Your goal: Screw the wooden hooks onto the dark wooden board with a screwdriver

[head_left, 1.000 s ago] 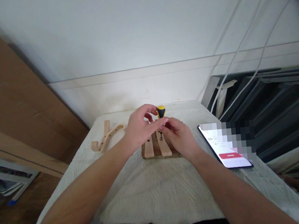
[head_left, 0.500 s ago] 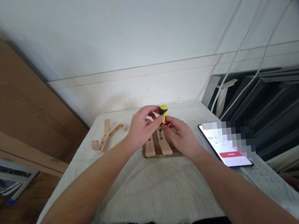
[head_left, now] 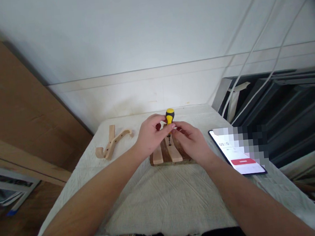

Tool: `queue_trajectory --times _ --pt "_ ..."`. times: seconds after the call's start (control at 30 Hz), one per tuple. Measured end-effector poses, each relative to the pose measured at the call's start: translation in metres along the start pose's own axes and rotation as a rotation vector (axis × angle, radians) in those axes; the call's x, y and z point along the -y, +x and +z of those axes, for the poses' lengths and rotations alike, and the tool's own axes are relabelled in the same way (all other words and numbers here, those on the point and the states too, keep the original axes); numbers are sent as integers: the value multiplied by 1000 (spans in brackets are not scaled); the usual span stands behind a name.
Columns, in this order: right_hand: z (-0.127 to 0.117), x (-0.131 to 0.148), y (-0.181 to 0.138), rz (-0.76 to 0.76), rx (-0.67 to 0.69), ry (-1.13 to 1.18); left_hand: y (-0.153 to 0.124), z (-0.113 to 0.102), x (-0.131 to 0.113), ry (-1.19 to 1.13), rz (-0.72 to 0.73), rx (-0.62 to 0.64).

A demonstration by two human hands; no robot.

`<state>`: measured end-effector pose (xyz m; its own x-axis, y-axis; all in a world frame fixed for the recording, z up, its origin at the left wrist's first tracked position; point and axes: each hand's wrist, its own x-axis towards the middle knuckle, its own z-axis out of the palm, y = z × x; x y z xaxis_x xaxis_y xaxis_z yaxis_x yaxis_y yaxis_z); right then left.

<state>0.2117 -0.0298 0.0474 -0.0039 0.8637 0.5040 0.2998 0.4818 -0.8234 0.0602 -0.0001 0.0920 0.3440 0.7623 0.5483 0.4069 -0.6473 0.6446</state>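
A short yellow-and-black screwdriver (head_left: 170, 117) stands nearly upright, its tip on a dark screw (head_left: 170, 143) in a pale wooden piece (head_left: 175, 154). My left hand (head_left: 151, 134) has its thumb and fingers closed around the handle. From the other side, my right hand (head_left: 190, 139) pinches at the lower handle or shaft; its fingertips are partly hidden. Beneath lies a dark brown wooden board (head_left: 165, 156), with a second pale wooden piece (head_left: 158, 157) on it to the left. My hands cover the far part of the board.
Two pale wooden hooks (head_left: 110, 144) lie crossed on the cloth-covered table (head_left: 165, 202) at left. A lit phone (head_left: 240, 154) rests at right. White cables (head_left: 265, 31) hang at the right, in front of dark panels (head_left: 300, 116). A wall (head_left: 144, 93) rises behind the table.
The screwdriver has shifted slightly left and its tilt has changed, standing more upright. Both hands remain on it with fingers slightly moved. The board and hooks stay in place.
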Motion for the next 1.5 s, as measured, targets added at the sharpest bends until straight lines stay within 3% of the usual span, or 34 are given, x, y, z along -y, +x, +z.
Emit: queue_trajectory --times 0.2,0.33,0.63,0.83,1.0,1.2,1.5 --pt "2 3 1 89 42 42 0 1 3 -81 -56 0" --pt "4 1 1 115 23 89 0 2 2 -148 -97 -75" --pt "2 3 1 120 49 126 -1 -1 -3 -102 -56 -25" --pt "1 -1 3 134 45 163 -2 4 2 -158 -76 -103" --pt "2 -2 3 141 52 192 -3 2 -4 -116 -56 -66" --pt "1 -4 2 131 68 142 -4 2 -6 -130 -24 -18" --pt "1 -2 1 84 64 49 -6 7 -4 -137 -11 -46"
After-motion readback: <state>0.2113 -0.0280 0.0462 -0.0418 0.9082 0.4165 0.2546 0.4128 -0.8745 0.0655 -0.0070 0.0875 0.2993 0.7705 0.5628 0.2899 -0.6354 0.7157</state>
